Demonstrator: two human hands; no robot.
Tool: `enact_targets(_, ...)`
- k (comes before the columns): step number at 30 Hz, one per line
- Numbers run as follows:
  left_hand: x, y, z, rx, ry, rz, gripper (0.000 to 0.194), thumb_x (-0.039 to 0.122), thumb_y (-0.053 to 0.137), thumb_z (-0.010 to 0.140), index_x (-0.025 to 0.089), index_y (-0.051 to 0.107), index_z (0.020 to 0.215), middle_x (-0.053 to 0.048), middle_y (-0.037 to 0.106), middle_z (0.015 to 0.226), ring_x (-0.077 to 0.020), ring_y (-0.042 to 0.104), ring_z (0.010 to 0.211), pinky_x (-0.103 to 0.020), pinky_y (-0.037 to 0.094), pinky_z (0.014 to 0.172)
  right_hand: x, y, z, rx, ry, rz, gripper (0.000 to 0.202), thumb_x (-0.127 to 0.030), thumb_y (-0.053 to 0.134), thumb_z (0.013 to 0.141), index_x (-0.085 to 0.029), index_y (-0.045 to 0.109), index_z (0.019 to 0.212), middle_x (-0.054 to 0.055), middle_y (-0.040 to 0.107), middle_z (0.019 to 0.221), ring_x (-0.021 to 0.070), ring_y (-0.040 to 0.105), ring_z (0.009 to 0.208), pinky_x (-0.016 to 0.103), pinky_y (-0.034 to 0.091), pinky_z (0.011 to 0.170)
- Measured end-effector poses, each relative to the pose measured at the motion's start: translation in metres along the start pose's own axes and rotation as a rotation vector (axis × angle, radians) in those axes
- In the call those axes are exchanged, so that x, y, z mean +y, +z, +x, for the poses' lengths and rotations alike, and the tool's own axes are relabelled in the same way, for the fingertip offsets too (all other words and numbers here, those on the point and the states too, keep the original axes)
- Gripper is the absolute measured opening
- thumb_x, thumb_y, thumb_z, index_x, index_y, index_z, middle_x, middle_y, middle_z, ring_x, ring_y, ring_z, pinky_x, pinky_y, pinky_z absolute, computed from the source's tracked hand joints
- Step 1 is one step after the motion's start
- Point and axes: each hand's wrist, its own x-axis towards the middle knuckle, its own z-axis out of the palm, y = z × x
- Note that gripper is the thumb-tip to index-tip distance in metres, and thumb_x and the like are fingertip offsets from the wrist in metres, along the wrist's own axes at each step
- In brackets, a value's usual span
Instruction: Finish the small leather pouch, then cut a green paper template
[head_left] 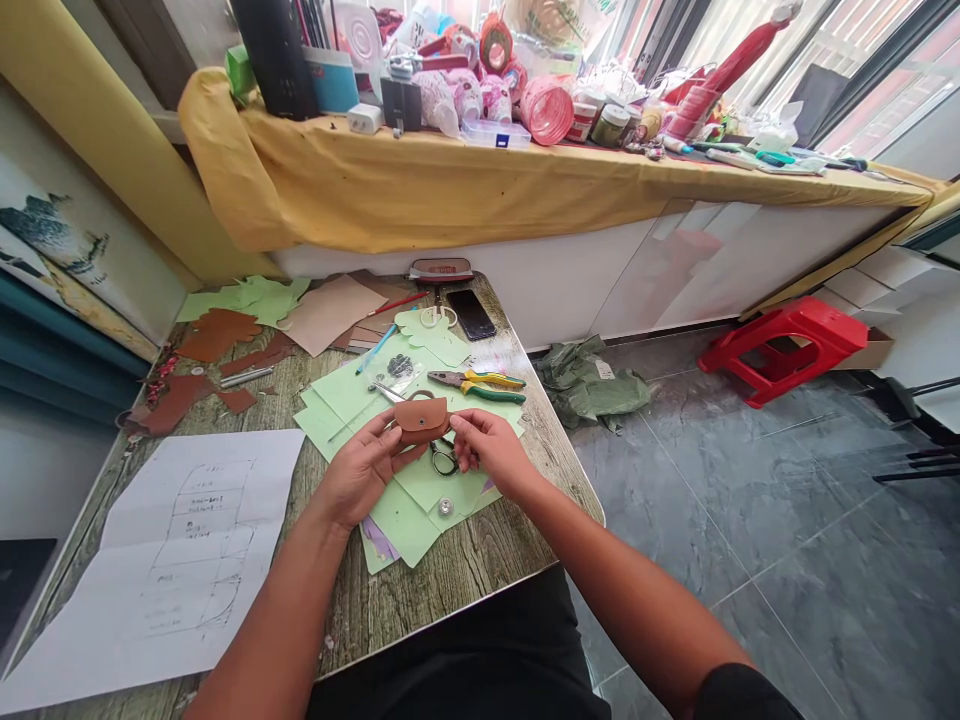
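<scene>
A small brown leather pouch (420, 420) with a flap and a dark snap is held between both hands, above green paper sheets (412, 520). My left hand (364, 462) grips its left end, thumb on the front. The fingers of my right hand (489, 448) pinch its right end. Under the pouch lie scissors (444, 460), partly hidden by it, with a ring handle showing. Just beyond are pliers (480, 385) with yellow and green handles. A small round metal piece (446, 507) rests on the paper nearer to me.
A paper with a drawn pattern (202, 540) covers the table's left side. Brown leather scraps (217, 335) lie behind it. A phone (472, 314) is at the far right corner. A red stool (787, 345) stands on the floor to the right, and a cluttered sill (450, 170) runs behind.
</scene>
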Motion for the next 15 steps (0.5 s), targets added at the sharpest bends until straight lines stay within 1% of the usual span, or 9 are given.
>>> enact_targets(5, 0.001, -0.001, 0.001, 0.028, 0.011, 0.052, 0.049, 0.032, 0.090, 0.086, 0.021, 0.075, 0.132, -0.014, 0.079, 0.133, -0.0310, 0.078, 0.118, -0.041, 0.064, 0.099, -0.001, 0.000, -0.001, 0.001, 0.004, 0.009, 0.036, -0.055, 0.079, 0.089, -0.021, 0.074, 0.101, -0.004, 0.066, 0.066, 0.0126, 0.057, 0.046, 0.028, 0.033, 0.048)
enact_targets(10, 0.004, 0.001, -0.002, 0.061, 0.056, 0.125, 0.054, 0.036, 0.093, 0.082, 0.021, 0.076, 0.130, -0.015, 0.077, 0.138, -0.0356, 0.075, 0.125, -0.044, 0.065, 0.097, -0.001, -0.001, -0.002, 0.016, -0.004, 0.012, 0.039, -0.057, 0.079, 0.088, -0.020, 0.075, 0.102, -0.004, 0.066, 0.065, 0.0126, 0.055, 0.045, 0.027, 0.032, 0.047)
enact_targets(13, 0.012, 0.008, -0.009, 0.102, 0.075, 0.128, 0.054, 0.037, 0.093, 0.081, 0.020, 0.076, 0.130, -0.015, 0.077, 0.137, -0.0355, 0.076, 0.123, -0.047, 0.064, 0.100, -0.001, -0.003, -0.004, 0.043, -0.028, 0.012, 0.045, -0.060, 0.077, 0.089, -0.019, 0.076, 0.109, -0.004, 0.065, 0.064, 0.0126, 0.054, 0.044, 0.027, 0.032, 0.046)
enact_targets(15, 0.022, 0.012, -0.015, 0.131, 0.101, 0.133, 0.054, 0.036, 0.092, 0.082, 0.020, 0.075, 0.131, -0.014, 0.079, 0.134, -0.0348, 0.077, 0.120, -0.049, 0.063, 0.102, -0.002, -0.007, -0.004, 0.080, -0.056, 0.015, 0.048, -0.061, 0.076, 0.089, -0.019, 0.076, 0.111, -0.006, 0.061, 0.061, 0.0119, 0.051, 0.044, 0.027, 0.031, 0.046)
